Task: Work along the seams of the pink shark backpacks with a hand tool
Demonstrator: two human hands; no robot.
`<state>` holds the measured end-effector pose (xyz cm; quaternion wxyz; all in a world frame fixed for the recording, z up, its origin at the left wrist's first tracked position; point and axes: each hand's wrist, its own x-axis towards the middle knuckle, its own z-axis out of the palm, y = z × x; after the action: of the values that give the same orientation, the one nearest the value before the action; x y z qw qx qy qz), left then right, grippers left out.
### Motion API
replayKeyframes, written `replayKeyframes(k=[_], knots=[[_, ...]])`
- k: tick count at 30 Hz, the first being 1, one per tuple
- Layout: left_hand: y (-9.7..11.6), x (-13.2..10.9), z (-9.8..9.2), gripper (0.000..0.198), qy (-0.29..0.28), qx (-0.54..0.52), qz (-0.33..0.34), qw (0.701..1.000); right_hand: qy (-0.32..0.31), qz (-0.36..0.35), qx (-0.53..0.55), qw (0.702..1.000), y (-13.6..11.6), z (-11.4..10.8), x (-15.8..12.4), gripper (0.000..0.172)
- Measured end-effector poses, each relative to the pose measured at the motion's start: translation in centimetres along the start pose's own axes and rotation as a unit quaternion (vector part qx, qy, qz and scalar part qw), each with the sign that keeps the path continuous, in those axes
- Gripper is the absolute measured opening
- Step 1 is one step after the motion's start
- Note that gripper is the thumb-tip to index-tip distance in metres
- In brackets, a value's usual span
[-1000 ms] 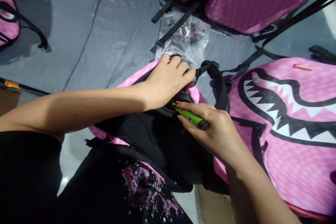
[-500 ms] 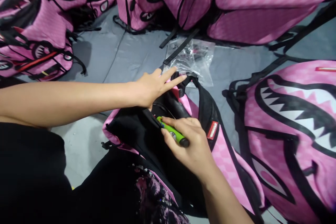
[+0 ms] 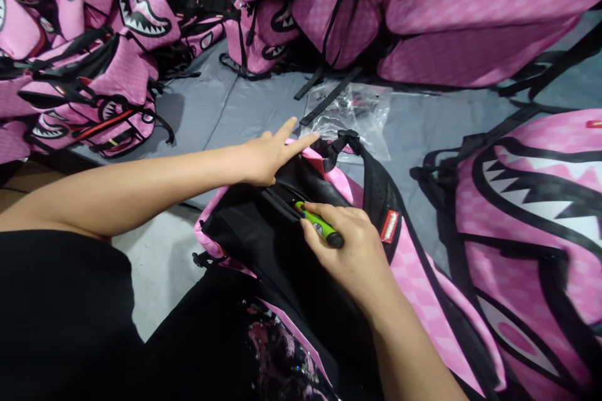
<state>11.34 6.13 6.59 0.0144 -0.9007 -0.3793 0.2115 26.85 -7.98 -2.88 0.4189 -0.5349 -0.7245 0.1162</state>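
Two bare hands, one green pen-shaped tool [image 3: 314, 222], one open pink checkered backpack [image 3: 416, 285].
Right hand [image 3: 350, 250] in closed grip around green pen-shaped tool, black end up, just inside backpack's black-lined opening, tip hard to make out. Left hand [image 3: 266, 153] with open, empty grip, fingers spread, on upper edge of opening. Just beyond: one crumpled clear plastic bag [image 3: 362, 114] on grey floor sheet [image 3: 235, 106], contents unclear. At right, one large pink shark-mouth backpack [image 3: 531, 213], cut off by frame. Heaped pink backpacks [image 3: 94, 69] at left and behind, too overlapped to count.

Grey mat [image 3: 235, 106] lies bare between piled backpacks [image 3: 94, 75] and plastic bag [image 3: 362, 113].
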Motion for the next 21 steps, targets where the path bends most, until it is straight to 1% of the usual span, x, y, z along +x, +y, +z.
replayKeyframes(k=[2, 6, 8, 10, 13, 15, 18, 21], knots=[[-0.2, 0.0, 0.0, 0.113, -0.015, -0.015, 0.001, 1.0, -0.004, 0.0, -0.004, 1.0, 0.0, -0.3, 0.0, 0.017], [-1.3, 0.8, 0.4, 0.11, -0.018, -0.038, 0.062, 0.997, -0.01, 0.003, 0.017, 1.0, -0.7, -0.3, 0.3, 0.018], [-2.0, 1.4, 0.7, 0.109, -0.02, -0.051, 0.086, 0.995, -0.023, -0.005, 0.034, 0.999, -1.2, 0.3, 0.7, 0.019], [-2.5, 1.8, 1.0, 0.108, -0.025, -0.052, 0.096, 0.994, -0.025, -0.011, 0.044, 0.999, -1.5, 1.4, 1.2, 0.021], [-2.8, 2.2, 1.2, 0.107, -0.039, -0.053, 0.101, 0.993, -0.008, 0.005, 0.046, 0.999, -1.3, 2.9, 1.8, 0.019], [-2.8, 2.1, 1.1, 0.107, -0.04, -0.056, 0.101, 0.993, 0.003, 0.022, 0.051, 0.998, -0.9, 3.6, 1.9, 0.018], [-2.6, 1.8, 1.0, 0.103, -0.032, -0.061, 0.097, 0.993, 0.037, 0.031, 0.059, 0.997, -0.6, 4.1, 1.9, 0.02], [-2.5, 1.7, 1.0, 0.1, -0.028, -0.066, 0.089, 0.993, 0.063, 0.02, 0.047, 0.997, -0.7, 4.5, 2.1, 0.022]])
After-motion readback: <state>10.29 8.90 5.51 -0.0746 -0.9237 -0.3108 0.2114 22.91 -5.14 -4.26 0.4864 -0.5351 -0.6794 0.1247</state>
